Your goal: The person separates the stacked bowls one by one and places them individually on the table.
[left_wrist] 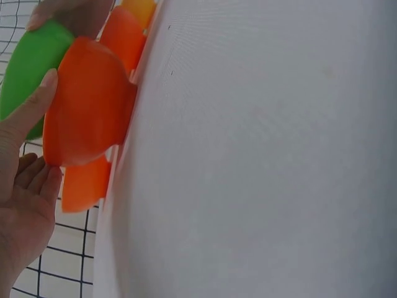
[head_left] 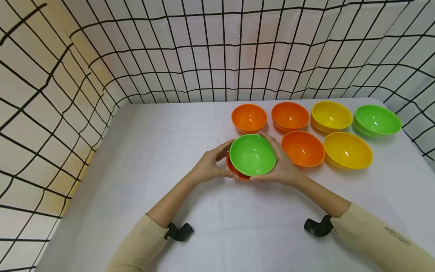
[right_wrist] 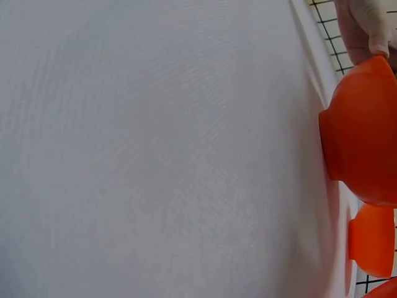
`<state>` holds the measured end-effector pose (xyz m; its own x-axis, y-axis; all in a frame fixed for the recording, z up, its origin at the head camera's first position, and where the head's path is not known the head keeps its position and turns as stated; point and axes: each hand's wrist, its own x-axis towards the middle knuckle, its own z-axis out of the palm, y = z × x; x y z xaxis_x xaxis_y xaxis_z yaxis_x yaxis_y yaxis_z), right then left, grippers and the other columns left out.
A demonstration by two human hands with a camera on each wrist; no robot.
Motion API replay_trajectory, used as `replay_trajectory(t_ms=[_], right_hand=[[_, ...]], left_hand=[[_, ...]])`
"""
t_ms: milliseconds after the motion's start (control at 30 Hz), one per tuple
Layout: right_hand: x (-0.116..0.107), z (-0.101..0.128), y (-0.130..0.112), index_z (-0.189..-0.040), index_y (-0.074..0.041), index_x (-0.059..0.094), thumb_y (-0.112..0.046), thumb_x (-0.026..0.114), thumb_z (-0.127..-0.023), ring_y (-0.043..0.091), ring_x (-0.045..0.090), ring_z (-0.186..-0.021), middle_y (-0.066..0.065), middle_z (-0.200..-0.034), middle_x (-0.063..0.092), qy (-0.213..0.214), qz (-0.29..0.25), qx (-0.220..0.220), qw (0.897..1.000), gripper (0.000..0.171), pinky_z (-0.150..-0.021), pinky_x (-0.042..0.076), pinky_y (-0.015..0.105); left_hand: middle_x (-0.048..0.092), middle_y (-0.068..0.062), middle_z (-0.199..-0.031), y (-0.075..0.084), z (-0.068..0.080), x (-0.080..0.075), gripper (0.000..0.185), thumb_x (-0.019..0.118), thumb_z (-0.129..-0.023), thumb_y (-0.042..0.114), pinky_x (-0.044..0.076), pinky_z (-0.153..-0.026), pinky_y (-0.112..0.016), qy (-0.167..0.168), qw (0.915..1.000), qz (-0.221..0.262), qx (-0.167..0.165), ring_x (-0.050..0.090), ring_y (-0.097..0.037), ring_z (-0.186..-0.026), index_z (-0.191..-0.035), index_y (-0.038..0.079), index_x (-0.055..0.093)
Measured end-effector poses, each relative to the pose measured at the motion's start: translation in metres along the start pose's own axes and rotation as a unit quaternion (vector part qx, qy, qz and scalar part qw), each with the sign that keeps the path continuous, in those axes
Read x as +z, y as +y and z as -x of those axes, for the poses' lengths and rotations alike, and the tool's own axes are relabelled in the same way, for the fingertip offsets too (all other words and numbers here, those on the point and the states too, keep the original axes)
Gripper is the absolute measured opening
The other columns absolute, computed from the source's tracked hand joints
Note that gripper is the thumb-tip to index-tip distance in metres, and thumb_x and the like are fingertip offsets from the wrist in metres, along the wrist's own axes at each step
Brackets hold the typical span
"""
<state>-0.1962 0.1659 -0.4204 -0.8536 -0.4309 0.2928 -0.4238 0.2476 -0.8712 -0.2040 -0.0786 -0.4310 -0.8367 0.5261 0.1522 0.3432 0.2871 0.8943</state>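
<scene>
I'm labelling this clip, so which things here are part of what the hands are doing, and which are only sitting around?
In hand:
- green bowl, held by the left hand and right hand
- orange bowl nested beneath it

Lying about:
- three more orange bowls
- two yellow bowls
- second green bowl
- white table

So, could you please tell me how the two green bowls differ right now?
The near green bowl is gripped by the left hand and right hand; the far green bowl is untouched. The near one sits nested in an orange bowl; the far one stands alone on the table. Both are upright and empty.
</scene>
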Motion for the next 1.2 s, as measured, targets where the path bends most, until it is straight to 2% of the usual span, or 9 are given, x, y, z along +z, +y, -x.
replay_trajectory(t_ms=[100, 300, 433, 567, 633, 967, 1200], right_hand=[[-0.003, 0.001, -0.002, -0.144, -0.008, 0.023, -0.006, 0.089, -0.052, 0.027, 0.038, -0.124, 0.007, -0.141, 0.035, 0.006, 0.001, -0.002, 1.000, 0.114, -0.098, 0.040, 0.054], [-0.010, 0.005, -0.008, -0.146, -0.015, 0.023, -0.004, 0.089, -0.052, 0.026, 0.037, -0.124, 0.007, -0.141, 0.035, 0.020, 0.007, 0.004, 1.000, 0.115, -0.097, 0.040, 0.055], [-0.015, 0.009, -0.010, -0.146, -0.017, 0.022, -0.002, 0.088, -0.052, 0.023, 0.037, -0.125, 0.005, -0.142, 0.035, 0.026, 0.012, 0.010, 1.000, 0.116, -0.099, 0.041, 0.043], [-0.019, 0.012, -0.011, -0.146, -0.021, 0.022, -0.002, 0.088, -0.052, 0.018, 0.037, -0.124, 0.003, -0.142, 0.035, 0.028, 0.020, 0.019, 0.999, 0.116, -0.096, 0.041, 0.023], [-0.021, 0.014, -0.011, -0.146, -0.022, 0.022, -0.001, 0.088, -0.053, 0.016, 0.037, -0.123, 0.003, -0.142, 0.035, 0.030, 0.022, 0.022, 0.999, 0.116, -0.094, 0.041, 0.017], [-0.031, 0.022, -0.015, -0.146, -0.024, 0.022, 0.001, 0.087, -0.053, 0.012, 0.037, -0.121, 0.005, -0.140, 0.035, 0.046, 0.040, 0.027, 0.998, 0.116, -0.091, 0.042, 0.014], [-0.038, 0.026, -0.015, -0.146, -0.019, 0.021, 0.005, 0.085, -0.054, 0.010, 0.036, -0.121, 0.008, -0.141, 0.034, 0.052, 0.027, 0.036, 0.998, 0.114, -0.090, 0.042, 0.011]], left_hand=[[0.040, -0.001, -0.144, 0.005, 0.000, 0.000, 0.096, 0.085, -0.063, 0.014, 0.036, -0.104, -0.025, -0.002, 0.9999, -0.008, -0.007, 0.041, -0.014, -0.129, -0.143, 0.014, 0.033], [0.039, -0.015, -0.143, 0.031, 0.003, -0.005, 0.091, 0.082, -0.064, 0.000, 0.036, -0.106, -0.035, -0.013, 0.9999, -0.006, -0.008, 0.038, -0.025, -0.131, -0.141, -0.001, 0.033], [0.039, -0.019, -0.142, 0.039, 0.002, -0.007, 0.089, 0.081, -0.065, -0.001, 0.037, -0.105, -0.037, -0.024, 0.9996, -0.016, -0.004, 0.038, -0.028, -0.131, -0.139, -0.005, 0.033], [0.039, -0.019, -0.142, 0.041, 0.002, -0.008, 0.088, 0.082, -0.065, 0.000, 0.037, -0.105, -0.037, -0.029, 0.9993, -0.022, -0.010, 0.038, -0.028, -0.131, -0.139, -0.003, 0.034], [0.039, -0.019, -0.141, 0.042, 0.002, -0.009, 0.087, 0.082, -0.065, 0.001, 0.038, -0.105, -0.037, -0.029, 0.9993, -0.023, -0.012, 0.039, -0.027, -0.130, -0.139, -0.003, 0.035], [0.039, -0.020, -0.141, 0.044, 0.003, -0.010, 0.085, 0.081, -0.067, 0.001, 0.037, -0.105, -0.039, -0.031, 0.9990, -0.027, -0.017, 0.039, -0.029, -0.130, -0.138, -0.003, 0.035], [0.038, -0.019, -0.142, 0.046, 0.002, -0.009, 0.086, 0.081, -0.067, 0.003, 0.037, -0.105, -0.039, -0.033, 0.9985, -0.036, -0.023, 0.038, -0.029, -0.130, -0.139, -0.004, 0.035]])
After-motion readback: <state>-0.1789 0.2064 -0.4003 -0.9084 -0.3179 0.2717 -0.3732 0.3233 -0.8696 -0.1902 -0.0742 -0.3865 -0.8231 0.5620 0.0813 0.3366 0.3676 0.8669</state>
